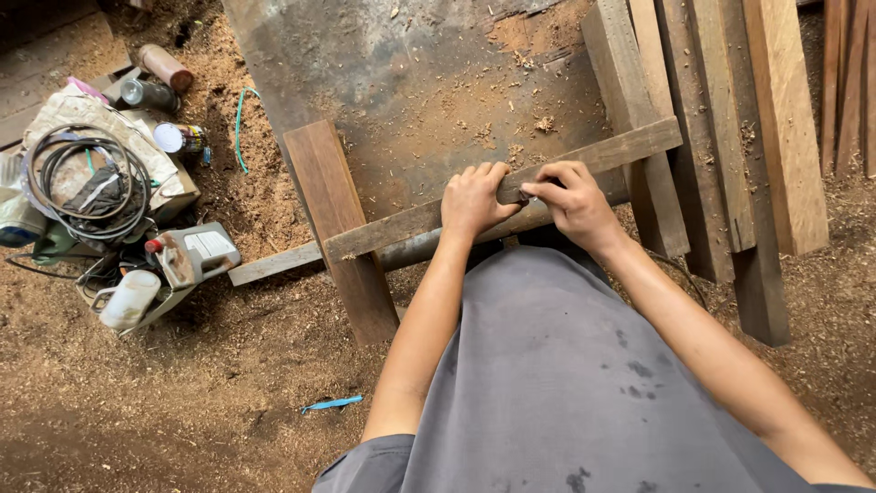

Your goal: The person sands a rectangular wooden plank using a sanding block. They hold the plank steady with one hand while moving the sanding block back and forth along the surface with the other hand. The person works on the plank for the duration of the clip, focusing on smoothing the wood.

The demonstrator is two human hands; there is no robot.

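Now the left hand (473,199) is pressing down flat over the long wooden batten (502,189), fingers curling over its far edge and grasping it, while the right hand (573,203) is pinching something small and dark against the batten just beside the left fingertips; it might be a pencil stub or a small blade, though the view is too tight to say. The batten itself is lying slantwise across the near edge of the worn workbench top (411,82), running out past both hands, with a grey metal pipe (429,246) sitting just under the grip. The risk, as I judge it, is the batten pivoting: it is overhanging well to the left of the grip, bearing on a round pipe, so an uneven push could be rolling or swinging it and dragging the small tool off line toward the left fingertips. The loose sawdust and shavings (538,123) beyond the knuckles are making the surface slippery too. The batten is looking rough-sawn, pale grey-brown and square-edged; the broad reddish plank (339,228) to the left of the grip is smoother and darker. Right of the grip, thick sawn boards (721,137) are leaning in a row, coarse-grained.
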